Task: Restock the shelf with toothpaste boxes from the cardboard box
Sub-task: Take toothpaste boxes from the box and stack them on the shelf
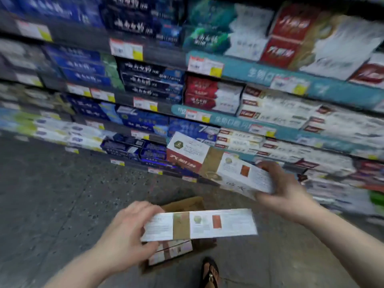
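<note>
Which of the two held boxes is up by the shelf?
The red-panelled box in the right hand; the flat white box in the left hand hangs lower, over the cardboard box.

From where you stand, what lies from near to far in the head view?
Sandalled foot → lower toothpaste box in the grip of the left hand → upper toothpaste box in the grip of the right hand → shelf. The cardboard box overlaps, so I leave it out.

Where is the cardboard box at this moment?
In the head view the cardboard box stands on the floor at lower centre, partly hidden under the toothpaste box that the left hand holds, beside the sandalled foot.
</note>
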Demonstrator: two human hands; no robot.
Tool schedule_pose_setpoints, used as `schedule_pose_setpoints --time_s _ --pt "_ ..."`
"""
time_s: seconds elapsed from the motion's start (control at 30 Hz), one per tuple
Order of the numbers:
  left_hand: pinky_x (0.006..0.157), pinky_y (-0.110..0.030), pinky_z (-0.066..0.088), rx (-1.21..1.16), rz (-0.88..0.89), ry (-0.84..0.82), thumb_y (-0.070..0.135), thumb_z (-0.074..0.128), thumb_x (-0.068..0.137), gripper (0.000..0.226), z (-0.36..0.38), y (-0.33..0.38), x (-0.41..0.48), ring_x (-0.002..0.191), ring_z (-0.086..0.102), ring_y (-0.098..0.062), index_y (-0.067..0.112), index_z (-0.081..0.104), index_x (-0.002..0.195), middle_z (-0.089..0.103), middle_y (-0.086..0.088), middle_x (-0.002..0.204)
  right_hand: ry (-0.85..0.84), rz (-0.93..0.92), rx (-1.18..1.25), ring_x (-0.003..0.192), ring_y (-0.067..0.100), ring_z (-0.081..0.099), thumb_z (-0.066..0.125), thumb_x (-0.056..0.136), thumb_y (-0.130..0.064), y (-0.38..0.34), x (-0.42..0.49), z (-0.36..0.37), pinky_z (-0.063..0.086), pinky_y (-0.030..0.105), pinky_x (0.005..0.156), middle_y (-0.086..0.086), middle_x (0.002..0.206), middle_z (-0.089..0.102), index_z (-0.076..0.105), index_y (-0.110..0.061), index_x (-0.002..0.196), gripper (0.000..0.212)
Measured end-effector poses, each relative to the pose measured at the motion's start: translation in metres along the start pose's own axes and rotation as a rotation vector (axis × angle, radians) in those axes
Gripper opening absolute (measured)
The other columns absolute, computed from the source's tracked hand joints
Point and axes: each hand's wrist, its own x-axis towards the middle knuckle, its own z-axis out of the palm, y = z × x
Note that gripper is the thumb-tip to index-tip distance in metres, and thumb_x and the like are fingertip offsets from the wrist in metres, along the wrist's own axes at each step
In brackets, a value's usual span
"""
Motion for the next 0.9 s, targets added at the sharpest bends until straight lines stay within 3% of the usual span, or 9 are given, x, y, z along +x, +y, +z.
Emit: schedule_pose_setpoints --time_s 0.13,0.2,0.37,0.47,0.6,0.73,0.9 --pt "0.078 -0.013 0.039 -0.031 0.110 0.031 0.037 0.059 0.056 0.046 -0.057 0.055 0.006 0.092 0.048 0.007 0.050 0.044 0.098 0.058 0.023 0.092 0.128 0.024 0.006 0.094 0.013 0.056 0.074 0.070 -0.022 -0.018 -0.056 -0.076 0.039 0.016 0.070 -0.009 0.102 0.056 0.042 -0.034 0.106 0.050" --pt "0.079 -0.010 0.039 -0.063 0.166 0.012 0.042 0.056 0.056 0.038 -0.079 0.084 0.010 0.097 0.046 0.009 0.054 0.044 0.090 0.052 0.028 0.100 0.191 0.029 -0.008 0.091 0.011 0.055 0.074 0.071 -0.018 -0.024 -0.086 -0.108 0.041 0.012 0.069 -0.011 0.102 0.056 0.044 -0.036 0.106 0.050" --pt "0.082 -0.017 0.042 -0.091 0.265 -0.045 0.057 0.054 0.054 0.038 -0.117 0.160 0.022 0.099 0.045 0.009 0.057 0.042 0.091 0.051 0.026 0.099 0.331 0.086 -0.007 0.090 0.015 0.056 0.073 0.073 -0.019 -0.022 -0.149 -0.177 0.043 0.028 0.073 -0.008 0.102 0.057 0.047 -0.033 0.109 0.047" --pt "0.080 -0.011 0.037 -0.094 0.302 -0.046 0.053 0.057 0.056 0.046 -0.125 0.203 0.034 0.101 0.043 0.009 0.052 0.044 0.101 0.048 0.027 0.101 0.414 0.123 0.014 0.085 0.003 0.054 0.073 0.074 -0.018 -0.011 -0.180 -0.211 0.043 0.019 0.064 -0.009 0.102 0.057 0.048 -0.033 0.109 0.045" --pt "0.081 -0.009 0.036 -0.102 0.312 -0.031 0.041 0.067 0.067 0.056 -0.122 0.259 0.057 0.104 0.044 0.009 0.041 0.048 0.120 0.046 0.030 0.107 0.510 0.097 0.012 0.081 0.005 0.055 0.076 0.071 -0.013 0.016 -0.208 -0.264 0.044 0.008 0.065 -0.006 0.097 0.060 0.049 -0.041 0.095 0.046" --pt "0.078 -0.005 0.037 -0.094 0.355 -0.038 0.037 0.066 0.063 0.047 -0.114 0.328 0.085 0.102 0.046 0.011 0.051 0.046 0.103 0.049 0.033 0.101 0.571 0.077 -0.019 0.086 0.013 0.054 0.075 0.072 -0.013 0.053 -0.223 -0.325 0.042 0.013 0.065 -0.005 0.101 0.058 0.052 -0.031 0.105 0.045" --pt "0.078 0.001 0.037 -0.118 0.345 0.015 0.037 0.068 0.063 0.043 -0.097 0.412 0.118 0.103 0.039 0.025 0.055 0.047 0.096 0.049 0.033 0.109 0.552 -0.015 -0.022 0.091 0.005 0.056 0.072 0.075 -0.019 0.100 -0.230 -0.403 0.046 0.012 0.066 -0.018 0.101 0.055 0.044 -0.042 0.100 0.044"
